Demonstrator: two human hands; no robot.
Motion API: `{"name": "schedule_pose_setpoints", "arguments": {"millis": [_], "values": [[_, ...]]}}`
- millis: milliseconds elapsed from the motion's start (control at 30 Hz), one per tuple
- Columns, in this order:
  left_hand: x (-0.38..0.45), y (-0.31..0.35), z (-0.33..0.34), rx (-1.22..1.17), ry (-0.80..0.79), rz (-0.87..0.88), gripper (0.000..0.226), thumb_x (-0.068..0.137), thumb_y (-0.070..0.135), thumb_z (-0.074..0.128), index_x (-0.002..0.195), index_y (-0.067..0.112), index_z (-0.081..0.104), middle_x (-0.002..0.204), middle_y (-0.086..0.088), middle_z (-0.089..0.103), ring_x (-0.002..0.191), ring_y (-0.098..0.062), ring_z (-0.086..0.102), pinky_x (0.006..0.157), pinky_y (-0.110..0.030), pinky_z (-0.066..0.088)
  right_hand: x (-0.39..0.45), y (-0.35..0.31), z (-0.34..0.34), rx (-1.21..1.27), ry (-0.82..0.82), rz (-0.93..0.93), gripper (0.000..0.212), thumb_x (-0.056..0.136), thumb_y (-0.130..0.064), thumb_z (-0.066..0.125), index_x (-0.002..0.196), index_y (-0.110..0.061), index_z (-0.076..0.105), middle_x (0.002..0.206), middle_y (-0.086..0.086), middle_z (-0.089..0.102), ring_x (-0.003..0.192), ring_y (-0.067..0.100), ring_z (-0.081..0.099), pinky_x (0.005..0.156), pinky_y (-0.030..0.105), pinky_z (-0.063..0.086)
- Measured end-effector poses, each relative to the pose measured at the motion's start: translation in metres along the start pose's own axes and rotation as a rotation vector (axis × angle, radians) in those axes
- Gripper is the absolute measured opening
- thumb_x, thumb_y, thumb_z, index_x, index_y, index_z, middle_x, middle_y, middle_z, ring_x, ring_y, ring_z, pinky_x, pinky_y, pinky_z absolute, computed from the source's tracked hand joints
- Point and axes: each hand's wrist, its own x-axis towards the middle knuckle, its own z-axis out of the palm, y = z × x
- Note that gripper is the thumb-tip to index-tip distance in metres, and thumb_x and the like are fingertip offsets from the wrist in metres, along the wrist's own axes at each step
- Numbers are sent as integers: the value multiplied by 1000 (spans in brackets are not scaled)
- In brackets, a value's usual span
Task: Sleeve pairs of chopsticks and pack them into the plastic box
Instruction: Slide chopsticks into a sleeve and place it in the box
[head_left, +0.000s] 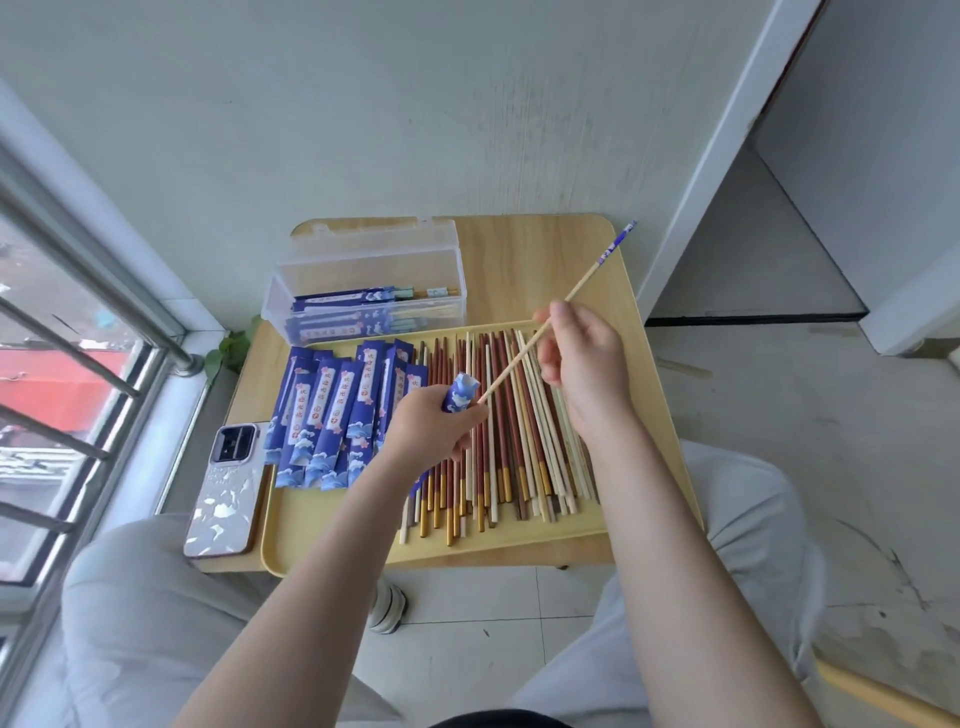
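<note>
The right hand (582, 358) pinches a pale chopstick (540, 332) with a blue patterned top, its tip just beside the blue paper sleeve (460, 393) gripped by the left hand (434, 426). Far left, the clear plastic box (363, 270) holds sleeved pairs; the yellow tray (332, 519) carries loose chopsticks and sleeves.

Bare tabletop (524, 270) right of plastic box (363, 280)

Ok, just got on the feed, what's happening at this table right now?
A person is sleeving chopsticks. The left hand grips an open blue paper sleeve, while the right hand pinches a blue-tipped chopstick, its narrow end aimed at the sleeve's mouth but not yet inside. Loose chopsticks and empty sleeves lie on the yellow tray. The clear plastic box behind it stands open with a few sleeved pairs already in it.
</note>
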Motion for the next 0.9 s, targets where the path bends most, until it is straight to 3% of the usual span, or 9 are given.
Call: {"name": "schedule_pose_setpoints", "arguments": {"millis": [133,333,400,467,533,600,733,833,900], "values": [[-1,0,-1,77,-5,15,21,91,32,71,92,11,67,67,-3,64,55,-13,57,65,-33,57,2,0,10,-116,62,-95,29,108,-24,43,87,-14,60,56,-3,52,46,12,44,45,22,36],[-5,4,-1,76,-33,19,33,90,33,72,95,1,67,65,-6,55,58,-19,48,58,-33,44,-2,2,16,-229,64,-136,27,108,-23,43,93,-9,61,61,1,55,47,9,47,48,21,40],[-6,8,0,43,-34,22,31,90,31,72,93,1,67,65,-5,55,59,-19,48,59,-33,45,-4,1,14,-343,-93,-88,26,106,-27,47,99,-10,65,67,0,58,51,9,50,50,22,42],[-5,11,1,19,-27,22,29,90,31,73,87,3,65,64,-5,54,57,-19,48,61,-33,45,-7,0,11,-558,-356,12,30,102,-41,52,109,-17,69,74,0,63,54,11,51,54,25,45],[-3,14,2,13,-8,21,28,90,32,72,84,6,64,61,-5,54,52,-17,47,59,-32,45,-10,-1,7,-696,-443,73,40,98,-55,52,117,-23,68,76,-1,67,53,9,53,61,28,49],[-3,14,2,-15,2,12,26,91,31,72,90,6,65,60,-3,55,48,-13,48,54,-26,46,-9,0,5,-682,-321,54,44,98,-57,50,124,-24,64,76,-1,67,52,6,54,63,28,51],[-4,21,5,-35,-56,22,24,96,34,65,92,11,60,58,0,57,41,-7,50,47,-16,47,0,9,-1,-555,-84,24,38,103,-34,49,140,-25,46,88,8,69,58,10,57,51,21,47],[-2,29,13,-250,-143,-49,19,102,30,54,104,12,54,67,-6,59,49,-15,56,53,-27,54,5,17,-18,-743,41,96,23,103,-22,46,124,-18,55,89,4,65,65,16,59,52,35,49],[0,35,20,-336,-178,-100,15,104,24,50,111,10,54,71,-9,60,54,-18,60,57,-32,57,5,24,-32,-1006,78,152,14,103,-16,46,108,-12,59,88,3,62,66,15,55,50,30,39]]}}
